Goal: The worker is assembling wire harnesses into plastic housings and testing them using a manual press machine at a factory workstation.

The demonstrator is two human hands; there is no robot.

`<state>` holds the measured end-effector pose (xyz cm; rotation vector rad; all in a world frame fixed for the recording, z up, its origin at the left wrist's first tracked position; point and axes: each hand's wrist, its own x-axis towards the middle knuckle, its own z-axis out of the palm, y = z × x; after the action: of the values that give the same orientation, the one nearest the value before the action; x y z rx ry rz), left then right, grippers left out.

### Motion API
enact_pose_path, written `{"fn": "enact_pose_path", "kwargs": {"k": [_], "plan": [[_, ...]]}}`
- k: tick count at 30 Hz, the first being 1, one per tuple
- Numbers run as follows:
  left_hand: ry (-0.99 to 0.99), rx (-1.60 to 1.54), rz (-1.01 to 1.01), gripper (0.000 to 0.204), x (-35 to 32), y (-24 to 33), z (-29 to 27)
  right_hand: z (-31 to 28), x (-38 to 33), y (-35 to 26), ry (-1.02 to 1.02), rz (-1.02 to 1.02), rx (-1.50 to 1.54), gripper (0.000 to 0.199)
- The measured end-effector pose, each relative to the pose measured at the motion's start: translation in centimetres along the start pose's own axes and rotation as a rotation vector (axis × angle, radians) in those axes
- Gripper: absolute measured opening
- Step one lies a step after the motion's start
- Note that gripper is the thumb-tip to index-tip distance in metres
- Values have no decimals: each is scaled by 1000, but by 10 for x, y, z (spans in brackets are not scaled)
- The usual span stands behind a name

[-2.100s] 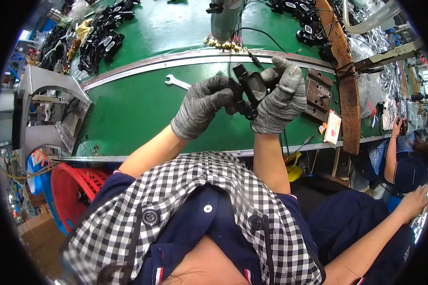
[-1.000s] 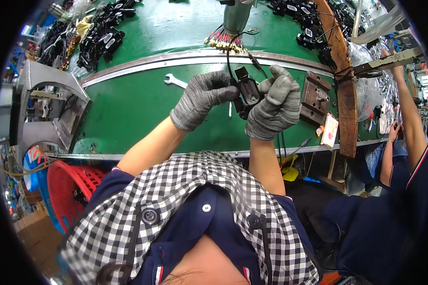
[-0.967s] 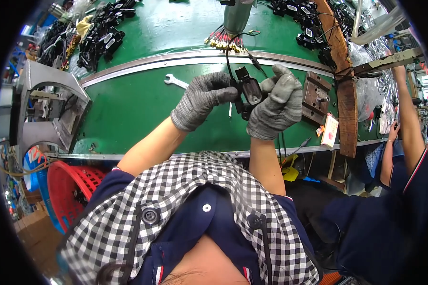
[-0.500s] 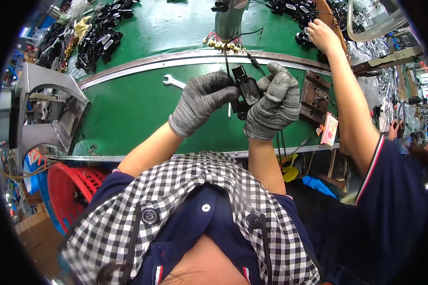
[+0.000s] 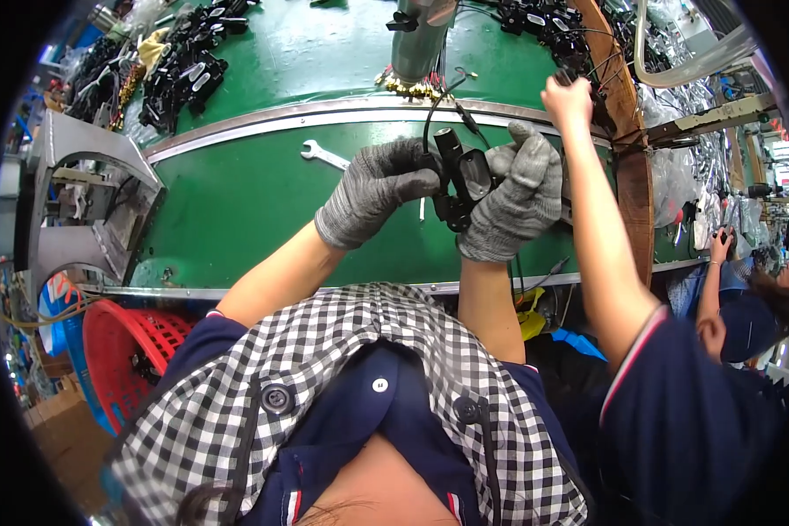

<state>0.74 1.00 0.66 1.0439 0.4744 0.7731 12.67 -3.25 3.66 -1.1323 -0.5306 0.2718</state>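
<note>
Overhead, both gloved hands, left hand (image 5: 378,187) and right hand (image 5: 515,195), apparently clamp a black part (image 5: 461,181) above the green bench (image 5: 237,202)

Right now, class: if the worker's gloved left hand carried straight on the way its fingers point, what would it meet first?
The left hand points rightward at the black part it already grips; beyond that sits the right hand, though depth is hard to judge.

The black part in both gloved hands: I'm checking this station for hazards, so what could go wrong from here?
The black part is held above the green belt between left hand and right hand; a slip could drop it. Its thin black cable loops upward and might snag. A co-worker's hand reaches in close on the right, so arms could bump.
</note>
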Motion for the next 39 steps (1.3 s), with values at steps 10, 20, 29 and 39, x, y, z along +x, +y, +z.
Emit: {"fn": "enact_pose_path", "kwargs": {"k": [10, 20, 29, 39], "plan": [[103, 268, -74, 25, -2, 12, -2, -1, -3, 8, -120, -149, -210, 28], [58, 68, -69, 23, 0, -3, -6, 0, 3, 12, -107, -231, -236, 25], [96, 77, -66, 23, -6, 5, -12, -1, -4, 16, -150, -28, -103, 22], [51, 211, -72, 20, -5, 8, -19, 3, -8, 14, -165, -178, -190, 29]]}}
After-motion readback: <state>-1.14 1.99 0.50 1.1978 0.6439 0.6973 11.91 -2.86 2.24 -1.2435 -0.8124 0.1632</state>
